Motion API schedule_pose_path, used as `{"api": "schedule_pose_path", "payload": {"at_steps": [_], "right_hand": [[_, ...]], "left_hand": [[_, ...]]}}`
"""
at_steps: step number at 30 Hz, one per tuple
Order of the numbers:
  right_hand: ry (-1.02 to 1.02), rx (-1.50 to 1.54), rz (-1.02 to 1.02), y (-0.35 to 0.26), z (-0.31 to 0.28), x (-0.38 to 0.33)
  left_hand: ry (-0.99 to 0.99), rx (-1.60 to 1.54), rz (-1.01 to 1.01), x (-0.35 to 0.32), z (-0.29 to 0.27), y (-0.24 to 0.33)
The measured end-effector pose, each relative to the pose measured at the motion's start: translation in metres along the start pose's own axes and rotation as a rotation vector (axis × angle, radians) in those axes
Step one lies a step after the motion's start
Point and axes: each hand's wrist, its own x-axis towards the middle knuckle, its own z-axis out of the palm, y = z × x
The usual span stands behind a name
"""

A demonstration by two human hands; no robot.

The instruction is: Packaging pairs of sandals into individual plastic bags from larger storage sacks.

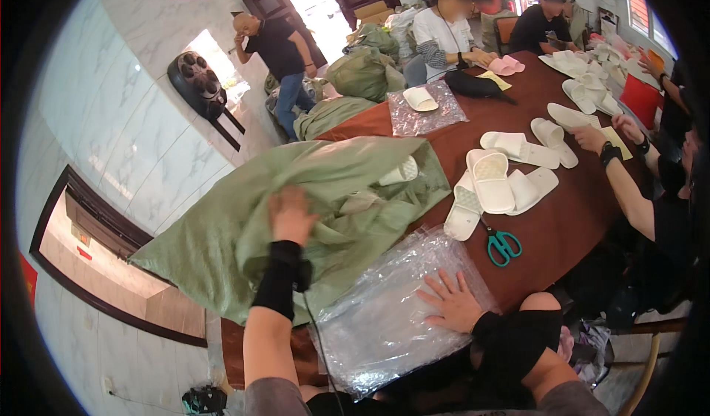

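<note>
My right hand (452, 304) lies flat with fingers spread on a stack of clear plastic bags (384, 320) at the near edge of the table. On the left, my left hand (292, 212) is over a large green woven sack (244, 238); motion smears its fingers. A white slipper (400, 172) shows at the sack's mouth, the rest of it hidden. Beyond my right hand, teal-handled scissors (504, 247) rest on the brown tablecloth (547, 227). Several white slippers (493, 183) lie in a loose pile just past them.
Across the table, a person in white handles pink slippers (506, 65). At the right, another person's hand (589, 139) reaches toward a white slipper. A single slipper (421, 99) sits on a clear plastic bag farther off. Full green sacks (362, 74) stand behind the table.
</note>
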Motion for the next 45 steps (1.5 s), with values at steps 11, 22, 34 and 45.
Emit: {"api": "schedule_pose_path", "payload": {"at_steps": [11,22,34,45], "right_hand": [[-0.043,0.031,0.026,0.003,-0.008,0.001],[-0.037,0.035,0.009,-0.001,-0.004,0.006],[0.044,0.002,-0.034,0.002,0.008,-0.001],[0.36,0.372,-0.12,0.047,0.096,0.003]], "left_hand": [[0.278,-0.641,0.472,0.047,-0.031,0.052],[0.031,-0.055,0.206,0.114,0.044,0.054],[0.653,-0.999,-0.26,0.052,-0.187,-0.017],[0.158,-1.758,-1.115,-0.224,-0.114,0.141]]}}
